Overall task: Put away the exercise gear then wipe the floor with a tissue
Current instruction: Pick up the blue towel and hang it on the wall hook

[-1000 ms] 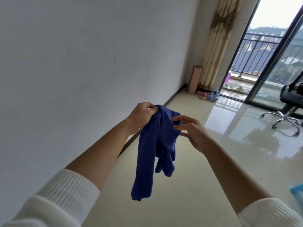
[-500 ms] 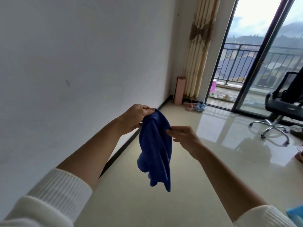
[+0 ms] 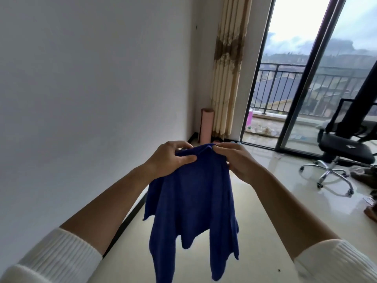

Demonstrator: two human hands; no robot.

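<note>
Hanging in mid-air between the two forearms, a dark blue soft fabric cloth (image 3: 191, 201) is seen in the head view, well above the glossy cream tiled floor (image 3: 265, 231) and touching nothing but the hands. Its top edge is gripped by the left hand (image 3: 171, 158), fingers curled over the hem and the thumb pressed on the near face. Just beside it, the same edge is pinched by the right hand (image 3: 238, 162) between thumb and fingertips. The rest is left to drape in loose folds, with uneven corners at the bottom.

The cloth is judged to be light, limp and not fragile, and it will sag wherever it is not held. It is best taken at two corners of one edge (as is nearly done now) if it is to be spread or folded. Bunched into a pad, it could be pressed flat on the tiles, which look smooth and possibly slippery.

Counted: one cloth, two hands, one pink rolled foam mat (image 3: 207, 125) stood upright in the far corner against the plain white wall (image 3: 91, 88), one beige patterned curtain (image 3: 226, 68) beside it, and one black mesh office chair (image 3: 344, 148) at the right. No tissue can be made out.
</note>
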